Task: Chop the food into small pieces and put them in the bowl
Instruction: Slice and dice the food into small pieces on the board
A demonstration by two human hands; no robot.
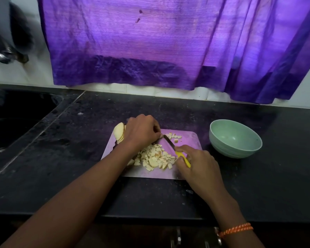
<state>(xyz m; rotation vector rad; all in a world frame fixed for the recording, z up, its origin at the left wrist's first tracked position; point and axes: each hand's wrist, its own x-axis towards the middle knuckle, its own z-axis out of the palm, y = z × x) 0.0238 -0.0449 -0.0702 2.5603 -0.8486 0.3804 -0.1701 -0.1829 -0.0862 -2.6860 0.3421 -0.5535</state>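
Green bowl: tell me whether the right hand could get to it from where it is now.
Probably yes. The green bowl stands on the counter to the right of the cutting board, with nothing between it and the right hand, though that hand holds the knife.

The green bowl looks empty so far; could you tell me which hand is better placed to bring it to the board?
Left, probably. The right hand is nearer the green bowl but grips the knife; the left hand holds only food.
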